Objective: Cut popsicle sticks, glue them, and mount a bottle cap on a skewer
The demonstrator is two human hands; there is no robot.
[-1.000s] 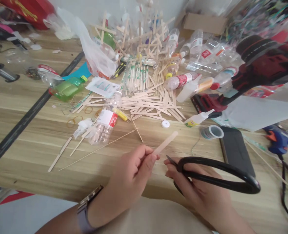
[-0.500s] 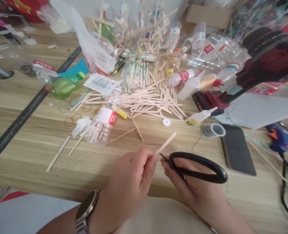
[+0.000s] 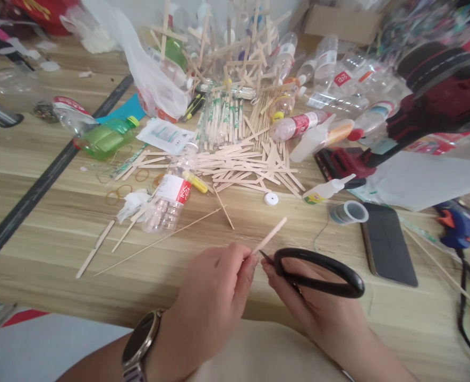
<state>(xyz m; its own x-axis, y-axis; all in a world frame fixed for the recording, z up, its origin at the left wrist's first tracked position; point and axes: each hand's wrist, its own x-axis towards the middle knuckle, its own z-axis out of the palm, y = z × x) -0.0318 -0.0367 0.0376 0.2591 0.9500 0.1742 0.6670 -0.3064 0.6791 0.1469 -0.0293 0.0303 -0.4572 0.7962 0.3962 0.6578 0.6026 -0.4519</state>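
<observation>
Pinched in my left hand (image 3: 219, 286) is a flat wooden stick (image 3: 271, 234), its rounded end pointing up and to the right. A watch is on my left wrist. My right hand (image 3: 310, 297) is closed on black-handled scissors (image 3: 322, 271); one large handle loop shows above the hand, and the dark metal part reaches close to the stick beside my left fingertips. Whether the blades touch the stick cannot be made out. Beyond my hands lies a loose pile of similar wooden sticks (image 3: 238, 167). A white cap (image 3: 271, 198) sits in front of the pile.
A clear bottle (image 3: 169, 199) lies left of centre, with loose sticks (image 3: 95, 249) near it. To the right are a glue bottle (image 3: 326, 190), a wire spool (image 3: 349, 212), a phone (image 3: 390, 244), a red-black power tool (image 3: 410, 116) and a blue glue gun (image 3: 458, 225).
The scissors' handle loop has shifted slightly left and tilted a little. My left hand and the stick have stayed almost where they were.
</observation>
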